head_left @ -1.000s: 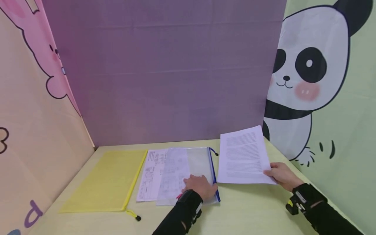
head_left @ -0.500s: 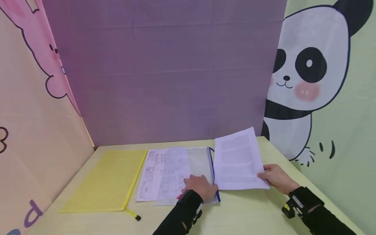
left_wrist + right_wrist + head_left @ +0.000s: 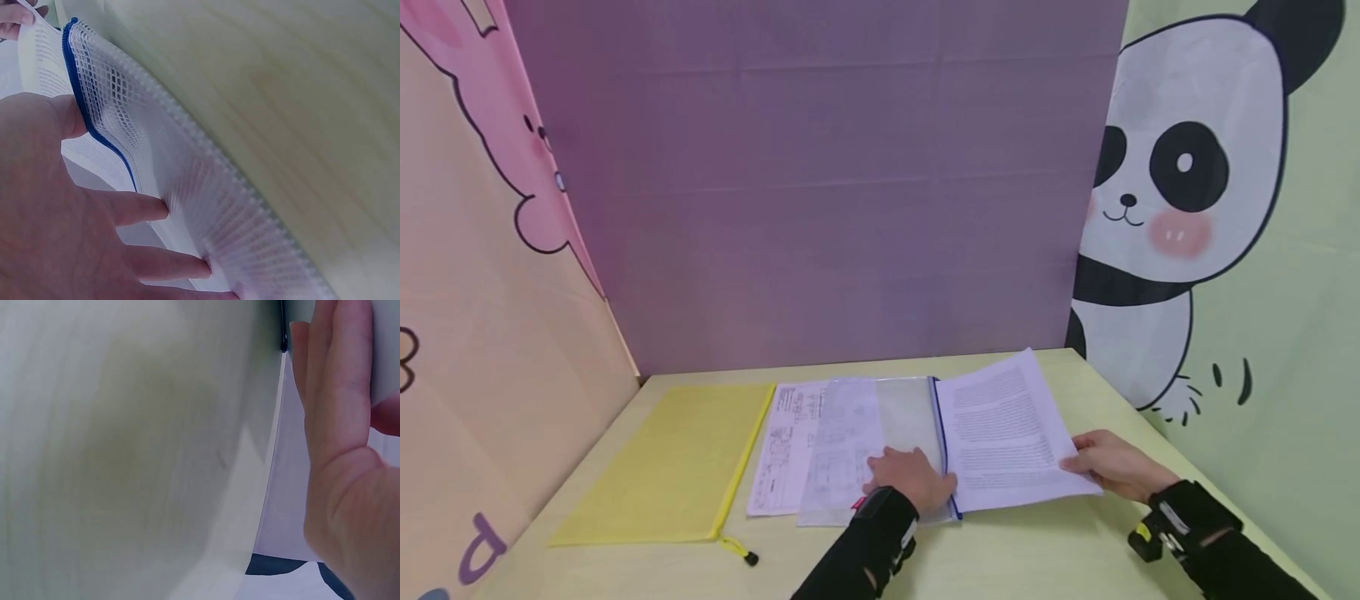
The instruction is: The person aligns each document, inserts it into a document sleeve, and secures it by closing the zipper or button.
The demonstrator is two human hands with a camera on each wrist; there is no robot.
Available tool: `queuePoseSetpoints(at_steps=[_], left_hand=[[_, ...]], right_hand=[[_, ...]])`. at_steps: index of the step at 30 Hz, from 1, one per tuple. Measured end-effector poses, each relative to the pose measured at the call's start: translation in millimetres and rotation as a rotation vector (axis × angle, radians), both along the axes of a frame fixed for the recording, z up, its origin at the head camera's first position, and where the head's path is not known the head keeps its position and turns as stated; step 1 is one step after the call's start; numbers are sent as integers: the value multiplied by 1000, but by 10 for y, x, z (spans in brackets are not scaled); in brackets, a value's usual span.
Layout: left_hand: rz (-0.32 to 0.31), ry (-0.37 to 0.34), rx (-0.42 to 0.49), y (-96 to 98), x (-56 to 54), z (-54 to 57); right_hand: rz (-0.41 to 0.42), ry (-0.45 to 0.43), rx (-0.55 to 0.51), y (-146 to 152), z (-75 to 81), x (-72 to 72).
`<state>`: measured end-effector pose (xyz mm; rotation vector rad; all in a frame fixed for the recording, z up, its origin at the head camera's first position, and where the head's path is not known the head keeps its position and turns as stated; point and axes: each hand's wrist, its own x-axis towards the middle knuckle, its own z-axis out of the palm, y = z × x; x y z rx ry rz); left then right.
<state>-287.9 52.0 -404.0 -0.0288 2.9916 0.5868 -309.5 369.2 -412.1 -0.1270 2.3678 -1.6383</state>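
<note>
A clear mesh zip pouch [image 3: 910, 408] with a blue zipper edge lies mid-table. My left hand [image 3: 912, 479] rests spread on it; in the left wrist view its fingers [image 3: 140, 207] extend straight onto the mesh and the thumb touches the blue edge. To the right, my right hand [image 3: 1116, 462] pinches the lower right edge of printed paper [image 3: 1000, 433], raised slightly off the table. The paper's left edge meets the blue zipper; whether any of it is inside, I cannot tell. In the right wrist view the right hand [image 3: 344, 425] covers most of its grip.
A yellow zip pouch [image 3: 670, 467] lies flat at the left, its cord pull [image 3: 741, 550] toward the front. Between the pouches, another printed sheet [image 3: 782, 450] sticks out left of the clear one. A purple panel [image 3: 820, 208] stands behind the table [image 3: 1015, 550].
The paper has come down and leftward to the clear pouch's blue edge. My right hand lowered with it, shifting left and then slightly back right. My left hand stayed in place.
</note>
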Motion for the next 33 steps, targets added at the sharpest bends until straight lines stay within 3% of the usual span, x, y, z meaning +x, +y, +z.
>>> queuePoseSetpoints(at_steps=[12, 20, 33], left_hand=[[-12, 19, -14, -10, -13, -30], [-13, -4, -27, 5, -32, -50], [-20, -40, -41, -17, -17, 11]], right_hand=[[-5, 18, 10, -119, -42, -65], [6, 36, 15, -252, -91, -98], [-24, 31, 41, -578, -118, -154]])
